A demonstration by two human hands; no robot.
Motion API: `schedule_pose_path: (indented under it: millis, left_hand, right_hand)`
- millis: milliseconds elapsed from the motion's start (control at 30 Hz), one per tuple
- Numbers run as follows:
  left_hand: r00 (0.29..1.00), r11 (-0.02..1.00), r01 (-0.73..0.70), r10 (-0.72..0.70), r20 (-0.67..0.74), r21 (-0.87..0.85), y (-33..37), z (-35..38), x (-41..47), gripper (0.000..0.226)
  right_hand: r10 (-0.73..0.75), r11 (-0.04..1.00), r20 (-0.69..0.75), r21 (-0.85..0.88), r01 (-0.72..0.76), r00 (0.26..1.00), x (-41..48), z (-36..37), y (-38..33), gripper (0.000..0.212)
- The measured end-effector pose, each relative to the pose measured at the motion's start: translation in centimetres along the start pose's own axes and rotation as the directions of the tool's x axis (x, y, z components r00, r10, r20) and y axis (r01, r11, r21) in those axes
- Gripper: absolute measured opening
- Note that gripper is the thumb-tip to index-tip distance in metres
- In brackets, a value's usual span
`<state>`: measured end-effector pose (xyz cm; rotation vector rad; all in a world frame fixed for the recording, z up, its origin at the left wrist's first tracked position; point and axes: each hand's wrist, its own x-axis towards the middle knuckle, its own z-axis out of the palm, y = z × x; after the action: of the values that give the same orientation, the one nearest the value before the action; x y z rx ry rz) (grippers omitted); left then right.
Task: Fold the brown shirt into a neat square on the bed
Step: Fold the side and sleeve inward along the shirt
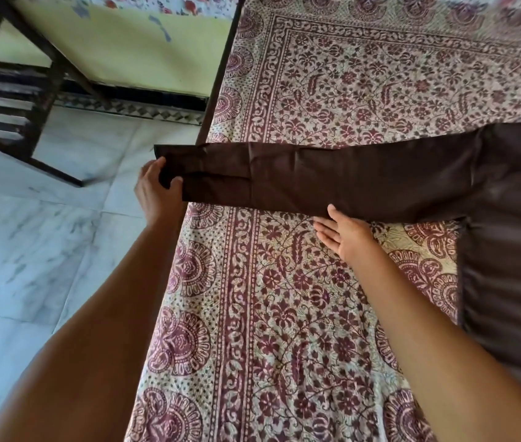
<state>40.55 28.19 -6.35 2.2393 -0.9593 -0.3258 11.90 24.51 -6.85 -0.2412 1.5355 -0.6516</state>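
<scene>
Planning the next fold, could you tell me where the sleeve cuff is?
Head view, centre-left: the cuff overhangs the bed edge, gripped by the left hand.

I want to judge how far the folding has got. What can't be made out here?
Head view:
1. brown shirt: body cut off by the right edge; collar and other sleeve unseen.
2. left hand: some fingers hidden behind the cuff.
3. bed: far corner blurred.

Dark brown shirt [364,177] lies on a cream bedsheet [284,298] with maroon floral print.
</scene>
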Motion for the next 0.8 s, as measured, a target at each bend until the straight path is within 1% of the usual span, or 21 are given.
schedule_pose_path:
  millis: [67,167,233,267,300,333,367,400,433,467,500,533,567,600,667,733,800]
  left_hand:
    - [0.996,0.994,0.013,-0.022,0.084,0.109,-0.6,0.5,0.2,0.052]
    - [0.986,0.974,0.016,-0.053,0.160,0.227,-1.0,1.5,0.2,0.055]
    - [0.983,0.945,0.056,-0.109,0.150,0.321,-0.5,2.3,-0.1,0.059]
    - [0.980,0.921,0.084,-0.145,0.134,0.381,0.1,2.7,-0.4,0.063]
    - [0.979,0.894,0.106,-0.170,0.111,0.434,0.9,3.0,-0.8,0.068]
    - [0.982,0.879,0.107,-0.165,0.087,0.465,1.8,3.4,-1.3,0.071]
    - [0.989,0.878,0.077,-0.126,0.073,0.472,2.8,4.0,-1.9,0.071]
    - [0.995,0.886,0.020,-0.062,0.076,0.463,4.0,4.6,-2.7,0.070]
    - [0.994,0.891,-0.063,0.016,0.107,0.450,5.5,5.5,-3.8,0.067]
    - [0.982,0.887,-0.158,0.096,0.162,0.434,7.1,6.6,-5.1,0.064]
    - [0.958,0.874,-0.257,0.173,0.231,0.413,8.9,7.8,-6.5,0.061]
    - [0.922,0.853,-0.352,0.245,0.299,0.385,10.4,9.2,-7.9,0.057]
    - [0.884,0.834,-0.427,0.304,0.355,0.349,11.8,10.5,-9.1,0.054]
    - [0.849,0.821,-0.481,0.350,0.396,0.306,13.1,12.0,-10.2,0.051]
    - [0.800,0.808,-0.541,0.409,0.438,0.234,15.3,14.7,-11.7,0.046]
    - [0.779,0.796,-0.569,0.440,0.447,0.207,17.2,17.0,-12.2,0.043]
    - [0.791,0.798,-0.561,0.438,0.426,0.220,19.1,19.0,-11.8,0.041]
  right_hand:
    - [-0.017,0.976,0.020,-0.218,0.021,1.000,0.1,-0.4,-0.6,0.028]
    - [-0.069,0.899,0.027,-0.431,0.074,0.997,0.2,-2.1,-1.2,0.040]
    - [-0.174,0.857,0.066,-0.482,0.184,0.983,0.0,-3.8,-1.2,0.040]
    - [-0.257,0.842,0.085,-0.468,0.266,0.963,-0.1,-4.9,-1.2,0.037]
    - [-0.363,0.818,0.087,-0.447,0.362,0.928,-0.3,-6.1,-1.2,0.035]
    - [-0.492,0.759,0.060,-0.459,0.462,0.868,-0.3,-7.4,-1.2,0.035]
    - [-0.623,0.657,0.021,-0.527,0.539,0.782,-0.3,-8.9,-1.3,0.037]
    - [-0.729,0.532,-0.011,-0.637,0.557,0.684,0.0,-10.2,-1.4,0.039]
    - [-0.804,0.417,-0.039,-0.748,0.516,0.593,0.3,-11.9,-1.5,0.039]
    - [-0.851,0.340,-0.065,-0.826,0.450,0.522,0.7,-13.5,-1.7,0.035]
    - [-0.873,0.298,-0.077,-0.866,0.402,0.482,1.0,-15.2,-1.9,0.028]
    - [-0.885,0.269,-0.071,-0.884,0.382,0.459,1.3,-16.7,-2.0,0.021]
    - [-0.893,0.238,-0.047,-0.893,0.382,0.448,1.5,-17.9,-2.2,0.016]
    - [-0.895,0.205,-0.016,-0.902,0.381,0.445,1.8,-19.3,-2.4,0.017]
    - [-0.890,0.122,0.050,-0.931,0.343,0.453,2.3,-21.4,-3.1,0.027]
    - [-0.876,0.057,0.101,-0.949,0.309,0.472,2.9,-22.4,-4.1,0.039]
    - [-0.858,0.015,0.165,-0.938,0.346,0.487,3.6,-23.2,-5.2,0.044]
